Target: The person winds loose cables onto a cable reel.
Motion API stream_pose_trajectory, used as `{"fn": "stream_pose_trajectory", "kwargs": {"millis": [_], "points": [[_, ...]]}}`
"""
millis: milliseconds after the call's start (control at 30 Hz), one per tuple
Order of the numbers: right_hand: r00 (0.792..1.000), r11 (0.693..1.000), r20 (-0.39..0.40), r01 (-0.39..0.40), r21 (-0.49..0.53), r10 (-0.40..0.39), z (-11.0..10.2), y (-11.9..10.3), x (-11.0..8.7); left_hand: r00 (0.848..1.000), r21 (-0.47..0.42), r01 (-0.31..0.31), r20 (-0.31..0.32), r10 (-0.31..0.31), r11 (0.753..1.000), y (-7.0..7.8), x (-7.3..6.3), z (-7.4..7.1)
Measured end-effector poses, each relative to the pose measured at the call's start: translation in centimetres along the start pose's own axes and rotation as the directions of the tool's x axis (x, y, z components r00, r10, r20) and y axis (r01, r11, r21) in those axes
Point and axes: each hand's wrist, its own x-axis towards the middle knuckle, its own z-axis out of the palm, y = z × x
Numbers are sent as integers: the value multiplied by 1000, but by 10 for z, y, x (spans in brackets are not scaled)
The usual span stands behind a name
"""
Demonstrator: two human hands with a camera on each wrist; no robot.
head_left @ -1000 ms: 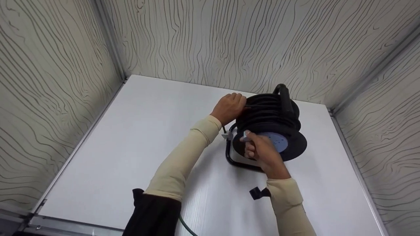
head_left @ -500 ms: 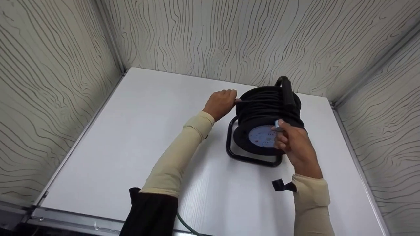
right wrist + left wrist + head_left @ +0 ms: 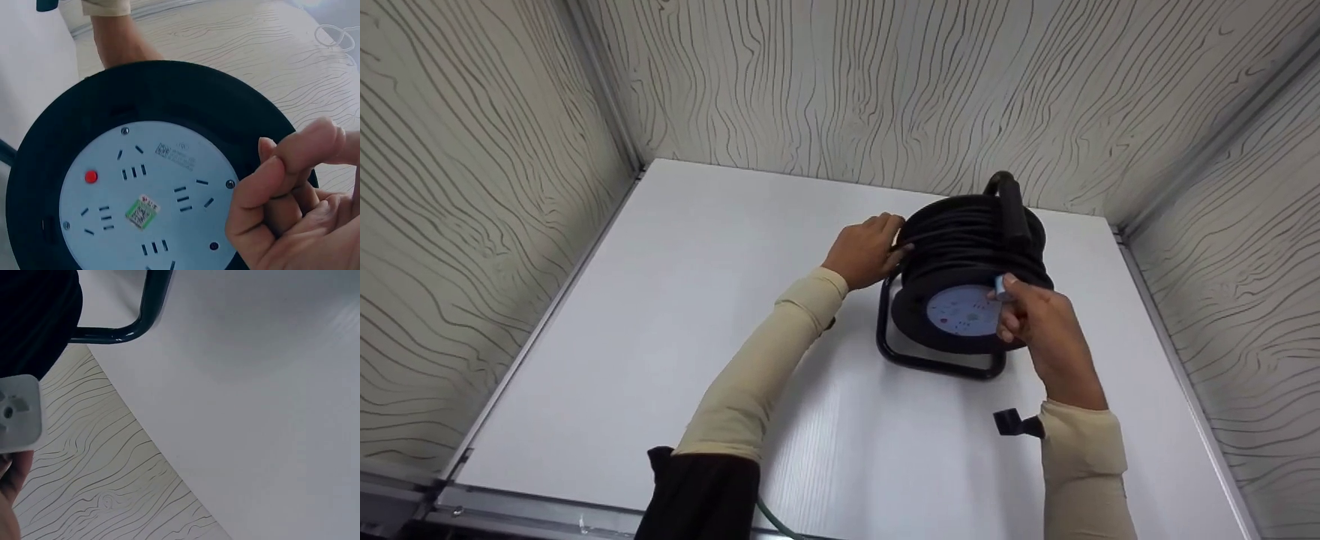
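Note:
A black cable reel point(image 3: 969, 259) stands on a tubular frame, wound with black cable point(image 3: 956, 236). My left hand point(image 3: 864, 251) grips the cable at the reel's left side, fingers curled. A white plug-like piece point(image 3: 19, 413) shows by the left fingers in the left wrist view; the head view hides it. At the upper right of the reel's flange, my right hand point(image 3: 1046, 322) pinches a small pale-blue knob-like piece point(image 3: 1003, 287). The right wrist view hides that piece behind the curled fingers point(image 3: 256, 188). Facing me is a pale socket disc point(image 3: 121, 225) with a red button point(image 3: 91, 176).
The white table point(image 3: 697, 300) lies under the reel, with wood-patterned panels point(image 3: 840, 90) on the sides and back. The reel's black carrying handle point(image 3: 1012, 214) rises at the back. A green cord point(image 3: 776, 519) runs past the left sleeve at the front.
My right hand has swung from the left of the flange to its upper right with the pale-blue piece. The left hand has shifted slightly left, and a whitish hanging piece beneath it has left the head view.

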Motion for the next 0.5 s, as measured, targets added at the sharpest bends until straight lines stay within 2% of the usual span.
{"fn": "stream_pose_trajectory", "kwargs": {"millis": [100, 167, 200, 333, 433, 500], "points": [[1000, 1000, -12, 13, -22, -14, -1, 0, 0, 994, -117, 71, 92, -61, 991, -4, -3, -1], [1000, 999, -16, 16, -28, -16, -3, 1, 0, 981, -223, 134, 167, -98, 966, -4, -5, -1], [1000, 999, -15, 17, -36, -18, -3, 1, 0, 973, -279, 169, 201, -115, 945, -3, -5, -2], [1000, 997, -6, 16, -73, -16, -6, 2, -1, 941, -452, 297, 289, -176, 841, 7, -7, -3], [1000, 990, -10, 8, -143, -10, -11, -1, -6, 931, -554, 352, 289, -222, 754, 22, -5, -2], [1000, 970, -24, -3, -242, -3, -15, -7, -11, 928, -621, 370, 276, -249, 691, 34, -4, -1]]}}
